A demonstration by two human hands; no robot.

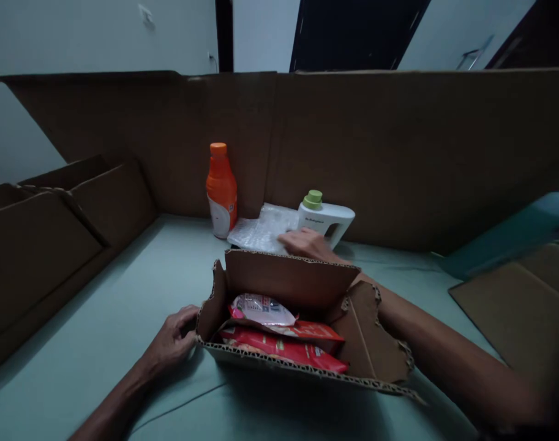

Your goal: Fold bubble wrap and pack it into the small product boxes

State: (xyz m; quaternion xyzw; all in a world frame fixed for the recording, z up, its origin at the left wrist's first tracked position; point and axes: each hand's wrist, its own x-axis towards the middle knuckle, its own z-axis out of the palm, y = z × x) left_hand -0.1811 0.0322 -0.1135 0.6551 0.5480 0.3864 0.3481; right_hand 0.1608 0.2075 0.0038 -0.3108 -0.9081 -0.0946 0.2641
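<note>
An open cardboard box [291,272] with ragged cut edges stands before me, holding several packets: a red packet [288,352] in front and a whitish one [263,309] behind. My left hand [173,340] grips the box's left corner, its fingers curled against the side. Beyond the back wall, my right hand [309,243] reaches over to a sheet of bubble wrap [267,226], its fingers smeared by motion. Just behind that hand is a white bottle [327,214] with a green cap. An orange bottle [220,196] stands upright left of the bubble wrap.
A tall cardboard panel [398,153] closes off the back of the pale green surface [178,263]. Cardboard flaps [40,257] rise on the left. At the right lie a cardboard piece [513,306] and a blurred teal item [504,236].
</note>
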